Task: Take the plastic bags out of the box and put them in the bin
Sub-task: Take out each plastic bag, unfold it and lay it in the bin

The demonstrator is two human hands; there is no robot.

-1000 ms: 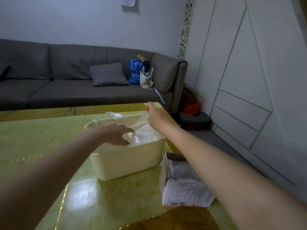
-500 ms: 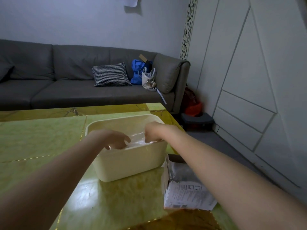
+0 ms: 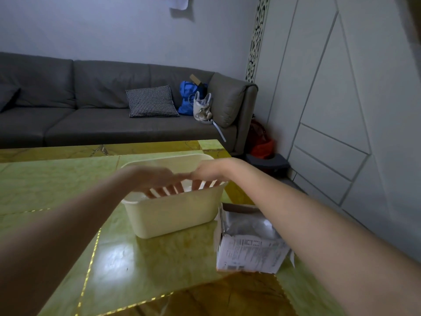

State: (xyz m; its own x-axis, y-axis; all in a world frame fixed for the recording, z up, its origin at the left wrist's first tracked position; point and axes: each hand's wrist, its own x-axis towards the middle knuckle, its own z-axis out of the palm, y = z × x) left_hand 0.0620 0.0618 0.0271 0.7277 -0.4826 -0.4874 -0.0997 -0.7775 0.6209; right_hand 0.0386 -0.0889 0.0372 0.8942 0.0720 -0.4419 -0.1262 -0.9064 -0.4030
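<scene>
Head view: left hand [image 3: 155,179] and right hand [image 3: 206,175] spread flat, fingers straight, pressing clear plastic bags [image 3: 186,187] down into the cream bin [image 3: 173,215]. Light, slippery film likely springs back; pinch bunched folds

The room is dim, with a cool bluish cast on the walls. A soft white glare patch sits on the glossy worktop [image 3: 114,254] near the left forearm. Both hands blur with motion, the left hand [image 3: 155,179] most; their fingers [image 3: 196,184] smear into streaks. Wide-angle bending curves the right wall panels [image 3: 341,110].
</scene>
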